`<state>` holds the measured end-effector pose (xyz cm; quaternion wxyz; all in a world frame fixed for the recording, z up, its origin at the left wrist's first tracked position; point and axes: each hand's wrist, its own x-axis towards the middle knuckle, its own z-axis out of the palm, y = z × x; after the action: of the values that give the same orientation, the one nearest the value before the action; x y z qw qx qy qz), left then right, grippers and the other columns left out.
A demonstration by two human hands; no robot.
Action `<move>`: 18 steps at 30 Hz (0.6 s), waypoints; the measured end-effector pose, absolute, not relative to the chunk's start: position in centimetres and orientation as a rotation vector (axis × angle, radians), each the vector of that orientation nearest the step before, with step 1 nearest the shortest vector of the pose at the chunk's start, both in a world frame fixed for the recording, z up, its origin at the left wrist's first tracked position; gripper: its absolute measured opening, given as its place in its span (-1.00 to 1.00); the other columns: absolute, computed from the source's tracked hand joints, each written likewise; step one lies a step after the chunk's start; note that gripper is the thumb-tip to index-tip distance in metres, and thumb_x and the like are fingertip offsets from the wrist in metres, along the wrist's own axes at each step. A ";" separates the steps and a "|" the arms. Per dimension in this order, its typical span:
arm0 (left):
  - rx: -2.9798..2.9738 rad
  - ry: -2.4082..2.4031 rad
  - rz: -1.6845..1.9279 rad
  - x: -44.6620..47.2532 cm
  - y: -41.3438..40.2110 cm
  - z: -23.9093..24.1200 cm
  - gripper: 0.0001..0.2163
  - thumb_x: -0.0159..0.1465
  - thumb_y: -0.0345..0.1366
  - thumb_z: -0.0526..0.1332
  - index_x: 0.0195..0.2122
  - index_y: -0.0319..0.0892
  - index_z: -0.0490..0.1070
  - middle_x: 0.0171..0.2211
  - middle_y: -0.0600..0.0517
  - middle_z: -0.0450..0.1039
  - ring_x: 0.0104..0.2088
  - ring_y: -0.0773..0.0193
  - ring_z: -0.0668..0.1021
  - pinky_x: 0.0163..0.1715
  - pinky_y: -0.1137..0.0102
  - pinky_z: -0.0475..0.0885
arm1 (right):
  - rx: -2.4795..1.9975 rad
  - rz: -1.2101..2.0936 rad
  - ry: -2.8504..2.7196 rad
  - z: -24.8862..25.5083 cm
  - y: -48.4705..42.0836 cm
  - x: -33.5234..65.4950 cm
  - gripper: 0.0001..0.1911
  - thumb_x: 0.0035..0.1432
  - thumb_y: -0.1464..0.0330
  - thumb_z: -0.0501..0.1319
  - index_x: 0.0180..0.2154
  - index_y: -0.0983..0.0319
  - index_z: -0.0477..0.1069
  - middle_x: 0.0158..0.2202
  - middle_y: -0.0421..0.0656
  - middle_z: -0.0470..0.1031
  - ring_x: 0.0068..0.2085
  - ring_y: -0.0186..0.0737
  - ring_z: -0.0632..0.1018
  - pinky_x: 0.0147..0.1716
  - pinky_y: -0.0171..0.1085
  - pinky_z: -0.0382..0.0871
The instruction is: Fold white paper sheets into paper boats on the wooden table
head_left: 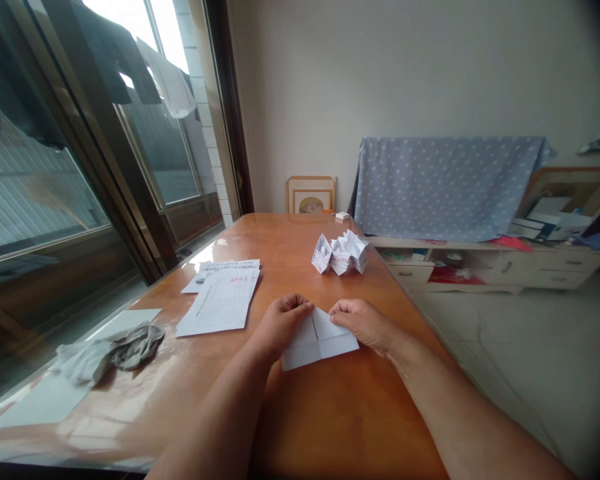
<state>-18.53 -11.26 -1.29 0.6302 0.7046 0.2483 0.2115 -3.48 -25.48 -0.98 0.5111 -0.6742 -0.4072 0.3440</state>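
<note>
Here the left hand point(280, 323) and right hand point(363, 321) pinch a white, crease-crossed folded paper point(320, 345).

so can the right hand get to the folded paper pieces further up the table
Probably yes. The right hand holds the white sheet, and the folded paper pieces lie beyond it on the table with only bare wood between; it would need to release the sheet.

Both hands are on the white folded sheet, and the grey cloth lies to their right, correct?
Not quite. The head view shows the grey cloth lying left of them, by the window. The left hand and right hand are both on the white folded sheet.
</note>
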 end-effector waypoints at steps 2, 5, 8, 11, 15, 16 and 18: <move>1.587 0.574 0.494 -18.8 -10.8 -1.3 -0.66 0.15 0.01 0.32 -0.35 -0.17 0.36 -0.54 0.15 0.28 -0.58 0.42 0.29 -0.60 0.50 0.13 | -1.625 0.828 -0.988 -0.7 -25.7 -3.2 -0.86 0.02 0.30 0.22 -0.41 0.23 0.48 -0.53 -0.27 0.41 -0.50 -0.34 0.33 -0.52 -0.34 0.14; 1.574 0.595 0.521 -19.1 -10.3 -1.4 -0.64 0.13 0.03 0.33 -0.38 -0.16 0.33 -0.55 0.16 0.27 -0.60 0.43 0.27 -0.61 0.50 0.11 | -1.671 0.826 -1.023 -0.4 -26.1 -2.6 -0.87 -0.02 0.35 0.19 -0.44 0.24 0.49 -0.52 -0.24 0.44 -0.48 -0.32 0.37 -0.49 -0.34 0.17; 1.593 0.633 0.534 -19.3 -10.0 -1.4 -0.62 0.10 0.05 0.35 -0.40 -0.16 0.32 -0.56 0.16 0.26 -0.61 0.43 0.26 -0.62 0.50 0.10 | -1.725 0.869 -1.062 -0.4 -26.5 -1.7 -0.87 -0.07 0.40 0.17 -0.48 0.23 0.50 -0.55 -0.21 0.46 -0.48 -0.29 0.40 -0.47 -0.32 0.21; 1.621 0.674 0.527 -19.4 -9.6 -1.4 -0.62 0.10 0.05 0.35 -0.40 -0.17 0.32 -0.56 0.15 0.28 -0.60 0.42 0.28 -0.61 0.50 0.09 | -1.764 0.844 -1.058 -0.6 -26.6 -0.9 -0.89 -0.07 0.39 0.19 -0.51 0.23 0.49 -0.55 -0.19 0.47 -0.48 -0.28 0.40 -0.46 -0.31 0.23; 1.680 0.692 0.516 -19.2 -9.4 -1.7 -0.63 0.12 0.05 0.33 -0.37 -0.18 0.37 -0.55 0.14 0.30 -0.58 0.40 0.30 -0.60 0.49 0.10 | -1.726 0.714 -0.999 -0.8 -26.2 -1.3 -0.84 0.05 0.30 0.21 -0.42 0.24 0.51 -0.45 -0.17 0.50 -0.40 -0.26 0.44 -0.39 -0.31 0.27; 1.696 0.684 0.511 -19.1 -9.4 -1.8 -0.64 0.13 0.04 0.32 -0.36 -0.18 0.38 -0.54 0.14 0.30 -0.58 0.40 0.30 -0.60 0.49 0.12 | -1.693 0.721 -1.007 -0.9 -26.0 -1.6 -0.83 0.08 0.28 0.22 -0.37 0.25 0.51 -0.42 -0.17 0.51 -0.37 -0.25 0.45 -0.37 -0.31 0.28; 1.733 0.677 0.498 -18.9 -9.7 -1.8 -0.65 0.16 0.04 0.30 -0.35 -0.18 0.40 -0.54 0.13 0.31 -0.57 0.39 0.31 -0.58 0.48 0.14 | -1.624 0.777 -1.037 -1.2 -25.7 -2.3 -0.80 0.08 0.28 0.24 -0.26 0.24 0.51 -0.37 -0.19 0.51 -0.36 -0.26 0.46 -0.36 -0.31 0.29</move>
<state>-18.90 -9.73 -1.84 0.5710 0.7388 0.2883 0.2123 -2.31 -25.73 -1.15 0.5070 -0.6737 -0.4302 0.3225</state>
